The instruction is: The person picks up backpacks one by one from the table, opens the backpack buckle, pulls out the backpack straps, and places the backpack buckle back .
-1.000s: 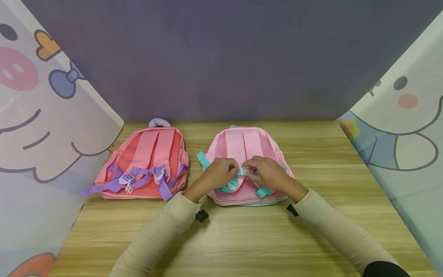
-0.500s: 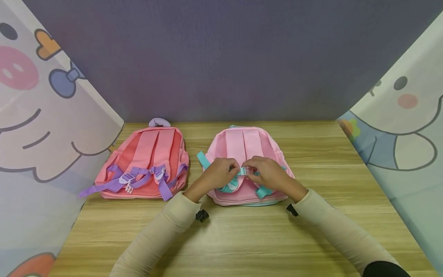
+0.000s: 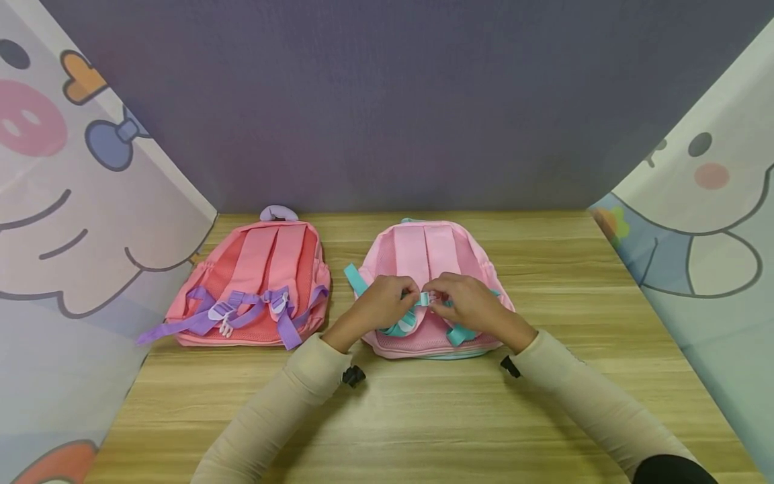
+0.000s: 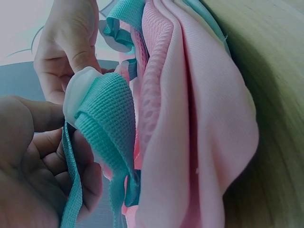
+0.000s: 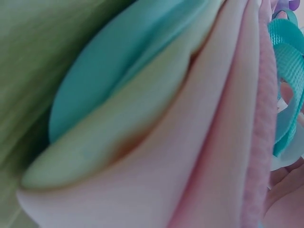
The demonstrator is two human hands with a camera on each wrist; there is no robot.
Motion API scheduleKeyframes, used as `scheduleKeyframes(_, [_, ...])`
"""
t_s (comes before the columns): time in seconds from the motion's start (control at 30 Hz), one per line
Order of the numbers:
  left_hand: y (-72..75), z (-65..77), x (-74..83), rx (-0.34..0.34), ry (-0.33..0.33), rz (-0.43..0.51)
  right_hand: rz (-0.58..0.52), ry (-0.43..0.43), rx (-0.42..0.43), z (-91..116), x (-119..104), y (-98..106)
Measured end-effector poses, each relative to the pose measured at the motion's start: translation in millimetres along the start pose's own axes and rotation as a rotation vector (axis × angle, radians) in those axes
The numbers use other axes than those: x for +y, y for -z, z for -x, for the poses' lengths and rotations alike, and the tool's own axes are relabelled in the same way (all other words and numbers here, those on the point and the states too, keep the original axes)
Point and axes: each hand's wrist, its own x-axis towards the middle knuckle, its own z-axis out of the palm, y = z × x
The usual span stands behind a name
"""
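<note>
A light pink backpack [image 3: 441,249] lies on the table, its shoulder straps facing up. Over its middle, my left hand [image 3: 383,302] grips a teal webbing strap [image 4: 107,107] close to a small buckle [image 3: 424,299]. My right hand [image 3: 471,306] pinches the pale end of that buckle from the other side. Both hands' fingertips almost meet there and cover part of the buckle. In the left wrist view, a white plastic strap adjuster [image 4: 78,92] sits against the left fingers. The right wrist view mostly takes in the bag's side, with a teal strap loop [image 5: 289,71] at its edge.
To the left lies a coral backpack [image 3: 248,282] with purple straps [image 3: 193,326] and a loose white clip [image 3: 225,328]. The wooden table [image 3: 417,423] meets a dark back panel [image 3: 411,107]. Cartoon-printed side panels [image 3: 695,202] flank it.
Almost nothing differs. Both hands stay at the buckle, the left one shifting very slightly to the right, and neither backpack has moved.
</note>
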Motion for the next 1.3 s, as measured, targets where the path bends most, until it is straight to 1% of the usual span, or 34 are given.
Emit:
scheduleKeyframes(0.13, [0.8, 0.2, 0.6, 0.001, 0.001, 0.013, -0.004, 0.014, 0.02, 0.5, 1.9, -1.1])
scheduleKeyframes(0.23, [2.1, 1.2, 0.6, -0.008, 0.01, 0.042, -0.014, 0.016, 0.027, 0.7, 2.4, -1.6])
scheduleKeyframes(0.37, [4.4, 3.2, 0.2, -0.022, 0.03, 0.084, -0.016, 0.015, 0.029, 0.9, 2.6, -1.9])
scheduleKeyframes(0.47, [5.3, 4.1, -0.7, -0.027, 0.046, 0.095, -0.01, 0.013, 0.027, 1.0, 2.1, -1.7])
scheduleKeyframes(0.97, [4.1, 5.2, -3.3, -0.009, 0.051, 0.091, -0.016, -0.004, 0.024, 1.2, -0.6, -0.9])
scheduleKeyframes(1.1, [3.5, 5.7, -3.8, -0.014, 0.053, 0.095, -0.02, -0.003, 0.018, 1.3, -0.4, -1.6])
scheduleKeyframes(1.3, [2.8, 5.8, -4.6, -0.006, 0.034, 0.082, -0.028, 0.004, 0.016, 1.1, 0.0, -3.3])
